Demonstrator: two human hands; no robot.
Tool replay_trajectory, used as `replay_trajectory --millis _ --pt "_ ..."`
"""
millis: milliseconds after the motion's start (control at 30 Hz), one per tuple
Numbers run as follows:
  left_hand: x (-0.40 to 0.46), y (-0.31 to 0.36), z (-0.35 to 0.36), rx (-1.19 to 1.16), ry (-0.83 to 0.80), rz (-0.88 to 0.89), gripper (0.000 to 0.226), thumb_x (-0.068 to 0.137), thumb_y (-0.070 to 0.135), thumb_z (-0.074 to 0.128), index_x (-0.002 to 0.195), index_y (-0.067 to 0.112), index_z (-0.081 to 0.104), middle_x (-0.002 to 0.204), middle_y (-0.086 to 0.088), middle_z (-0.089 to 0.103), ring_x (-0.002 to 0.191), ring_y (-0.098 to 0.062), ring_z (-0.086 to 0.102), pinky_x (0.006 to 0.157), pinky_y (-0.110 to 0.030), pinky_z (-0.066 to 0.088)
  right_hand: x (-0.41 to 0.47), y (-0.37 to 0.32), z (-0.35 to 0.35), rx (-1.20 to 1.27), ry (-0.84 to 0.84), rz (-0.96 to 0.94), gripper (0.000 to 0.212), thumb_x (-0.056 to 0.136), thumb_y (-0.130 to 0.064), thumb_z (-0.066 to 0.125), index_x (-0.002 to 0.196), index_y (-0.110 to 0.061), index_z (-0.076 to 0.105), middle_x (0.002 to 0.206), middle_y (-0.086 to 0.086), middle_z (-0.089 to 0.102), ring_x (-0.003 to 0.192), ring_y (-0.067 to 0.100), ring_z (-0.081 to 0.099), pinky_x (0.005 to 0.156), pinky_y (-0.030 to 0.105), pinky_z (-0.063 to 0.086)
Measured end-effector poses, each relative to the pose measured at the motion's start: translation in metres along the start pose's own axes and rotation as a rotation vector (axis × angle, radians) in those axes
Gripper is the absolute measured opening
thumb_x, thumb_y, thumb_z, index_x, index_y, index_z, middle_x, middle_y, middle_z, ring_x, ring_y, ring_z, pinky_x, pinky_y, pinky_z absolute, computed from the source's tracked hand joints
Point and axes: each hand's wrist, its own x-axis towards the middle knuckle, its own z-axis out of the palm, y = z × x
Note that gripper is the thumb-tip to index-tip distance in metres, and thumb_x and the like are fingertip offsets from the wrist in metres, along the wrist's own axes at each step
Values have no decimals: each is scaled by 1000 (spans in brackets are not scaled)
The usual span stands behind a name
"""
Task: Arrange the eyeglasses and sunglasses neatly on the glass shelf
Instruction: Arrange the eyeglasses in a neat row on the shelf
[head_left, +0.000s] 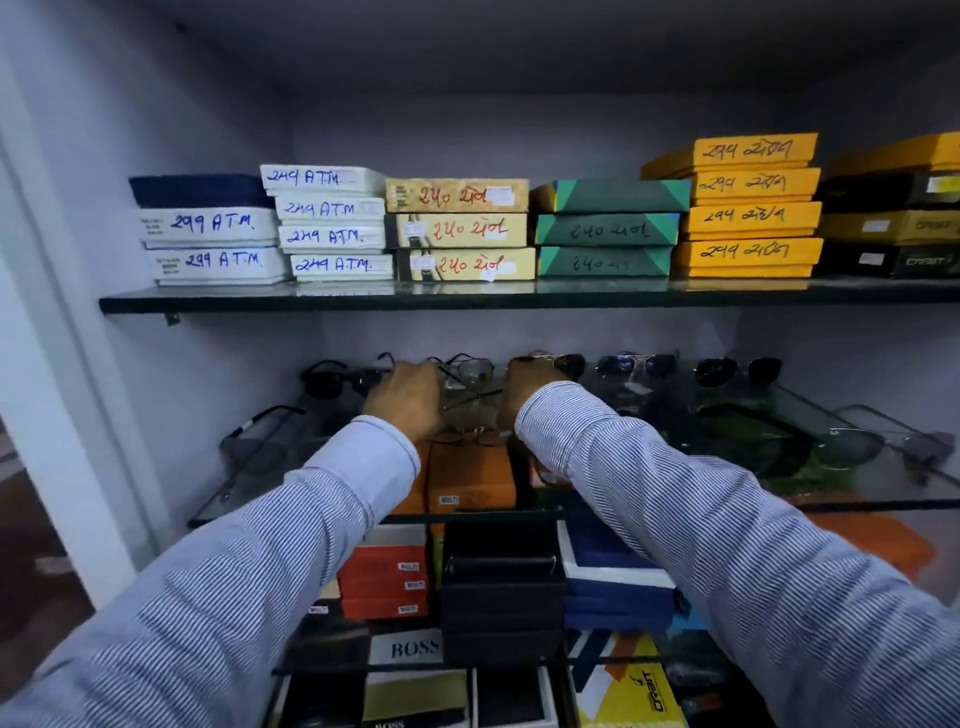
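Two striped sleeves (291, 525) are reaching forward into a shelving unit, and both hands are working at the back of the glass shelf (883, 467). The left hand (402, 397) is curling loosely, its fingers turning away from the camera, so how far they are spread cannot be told; it is sitting just left of a thin wire-framed pair of eyeglasses (470, 371) and seems to be touching its left end. The right hand (524, 395) is closing in a loose fist on the other side of that same pair, fingertips hidden, with a pair of sunglasses (569, 364) just beyond its knuckles. The eyeglasses are lying between the two hands, folded arms crossing toward the camera. More dark sunglasses (636, 364) are lining the back row to the right, and another dark pair (332, 376) is sitting to the left. Above, an upper shelf (363, 301) is carrying stacks of labelled boxes (457, 228). Below the glass, orange boxes (470, 475) are showing through.
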Motion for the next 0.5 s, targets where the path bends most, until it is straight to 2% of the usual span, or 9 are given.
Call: replay_trajectory --millis 133,267,400,500 --pt "3 -1 9 64 21 17 36 94 3 68 130 4 67 131 -20 68 118 -38 68 97 -48 56 0 -2 2 -14 82 27 35 85 -18 66 118 -7 63 120 14 65 107 31 64 87 39 54" --pt "-1 -8 7 47 87 26 33 96 7 66 129 6 67 131 -19 66 119 -38 67 99 -48 54 -2 -4 -4 45 98 45 32 85 -18 64 116 -7 65 117 15 64 103 31 65 85 37 55" --pt "-4 -22 -8 -109 154 -11 22 83 15 82 105 11 77 114 -12 75 106 -33 72 93 -46 60 -8 -5 -17 104 126 61 35 81 -22 73 113 -8 67 114 13 64 98 31 65 82 35 55" --pt "-11 -31 -17 -228 135 -59 22 71 20 92 89 13 82 98 -4 80 92 -26 76 88 -44 64 -14 -5 -27 154 128 58 38 75 -24 78 110 -10 71 110 12 66 96 30 66 84 37 58"
